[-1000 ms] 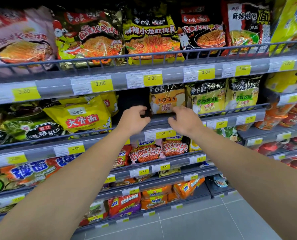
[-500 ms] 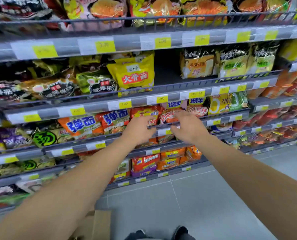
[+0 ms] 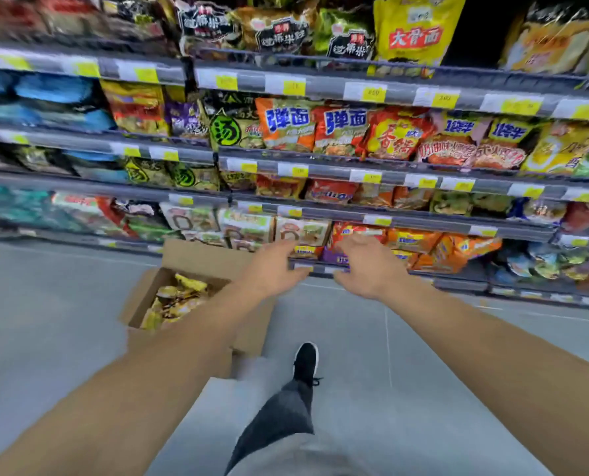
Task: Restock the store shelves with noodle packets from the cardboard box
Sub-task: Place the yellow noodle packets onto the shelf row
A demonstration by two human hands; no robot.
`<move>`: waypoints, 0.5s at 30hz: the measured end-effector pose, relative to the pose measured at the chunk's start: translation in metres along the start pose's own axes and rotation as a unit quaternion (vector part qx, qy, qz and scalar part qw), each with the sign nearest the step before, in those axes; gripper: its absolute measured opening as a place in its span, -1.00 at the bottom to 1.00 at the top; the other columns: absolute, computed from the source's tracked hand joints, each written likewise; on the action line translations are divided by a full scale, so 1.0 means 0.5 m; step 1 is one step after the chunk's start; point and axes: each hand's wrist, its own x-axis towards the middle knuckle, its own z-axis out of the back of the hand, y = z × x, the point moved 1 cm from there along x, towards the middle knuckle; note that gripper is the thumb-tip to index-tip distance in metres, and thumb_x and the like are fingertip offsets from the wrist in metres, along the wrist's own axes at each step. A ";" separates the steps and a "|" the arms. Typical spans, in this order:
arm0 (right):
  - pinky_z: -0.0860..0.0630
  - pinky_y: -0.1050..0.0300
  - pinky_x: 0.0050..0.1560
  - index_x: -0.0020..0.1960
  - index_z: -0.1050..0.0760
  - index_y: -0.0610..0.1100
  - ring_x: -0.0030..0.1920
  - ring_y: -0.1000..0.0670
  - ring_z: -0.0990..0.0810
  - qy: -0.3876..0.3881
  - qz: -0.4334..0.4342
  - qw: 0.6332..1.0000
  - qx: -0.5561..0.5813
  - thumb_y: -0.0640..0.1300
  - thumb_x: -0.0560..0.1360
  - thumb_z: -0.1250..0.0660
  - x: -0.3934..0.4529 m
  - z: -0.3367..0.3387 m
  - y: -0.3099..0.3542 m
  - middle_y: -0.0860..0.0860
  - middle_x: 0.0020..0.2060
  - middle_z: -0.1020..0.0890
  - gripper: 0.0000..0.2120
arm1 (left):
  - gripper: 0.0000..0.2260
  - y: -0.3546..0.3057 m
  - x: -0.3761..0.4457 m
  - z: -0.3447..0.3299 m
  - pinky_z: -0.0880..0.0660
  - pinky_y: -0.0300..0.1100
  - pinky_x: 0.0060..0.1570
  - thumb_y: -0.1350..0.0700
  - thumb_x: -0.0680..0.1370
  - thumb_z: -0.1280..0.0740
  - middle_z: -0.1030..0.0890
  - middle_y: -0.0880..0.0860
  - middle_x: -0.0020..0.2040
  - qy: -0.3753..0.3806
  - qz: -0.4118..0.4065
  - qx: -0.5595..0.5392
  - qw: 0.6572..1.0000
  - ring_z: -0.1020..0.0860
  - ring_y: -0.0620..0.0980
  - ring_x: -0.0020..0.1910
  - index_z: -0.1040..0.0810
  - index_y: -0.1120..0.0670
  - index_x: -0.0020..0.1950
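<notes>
An open cardboard box stands on the floor at lower left, with yellow noodle packets inside. My left hand hovers just right of the box, fingers spread, holding nothing. My right hand is beside it, also spread and empty, in front of the lowest shelf. Both arms stretch forward. A yellow packet with red lettering stands on the upper shelf, next to a dark gap.
Grey shelves full of noodle packets run across the view, with yellow price tags along their edges. Grey tiled floor lies below. My leg and black shoe stand right of the box.
My view has tilted down and left, bringing the box into sight. Both hands have dropped from the middle shelf rail to the level of the lowest shelf and spread their fingers.
</notes>
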 end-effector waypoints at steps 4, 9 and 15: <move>-0.41 -0.03 0.31 0.45 -0.33 -0.13 0.34 -0.17 -0.40 0.043 0.008 0.999 0.015 0.12 0.49 -0.29 -0.084 -0.091 0.091 -0.10 0.35 -0.43 -0.39 | -0.47 0.084 -0.153 -0.051 -0.40 -0.13 0.19 -0.07 0.56 -0.29 -0.52 0.13 0.33 0.017 0.045 -0.002 0.999 -0.47 0.12 0.30 -0.30 0.04 0.50; -0.40 0.00 0.33 0.48 -0.29 -0.11 0.35 -0.17 -0.40 0.077 0.017 0.997 0.017 0.13 0.49 -0.29 -0.148 -0.163 0.209 -0.09 0.40 -0.39 -0.37 | -0.42 0.176 -0.305 -0.073 -0.35 -0.16 0.28 -0.10 0.49 -0.33 -0.46 0.09 0.40 0.004 0.045 -0.009 0.999 -0.43 0.08 0.36 -0.38 0.09 0.46; -0.36 0.02 0.36 0.43 -0.34 -0.13 0.36 -0.16 -0.37 0.099 0.003 0.995 0.023 0.09 0.50 -0.28 -0.170 -0.218 0.361 -0.11 0.35 -0.44 -0.43 | -0.44 0.319 -0.428 -0.057 -0.45 -0.05 0.21 -0.08 0.49 -0.35 -0.53 0.11 0.32 -0.004 0.081 -0.030 0.996 -0.48 0.11 0.29 -0.39 0.06 0.45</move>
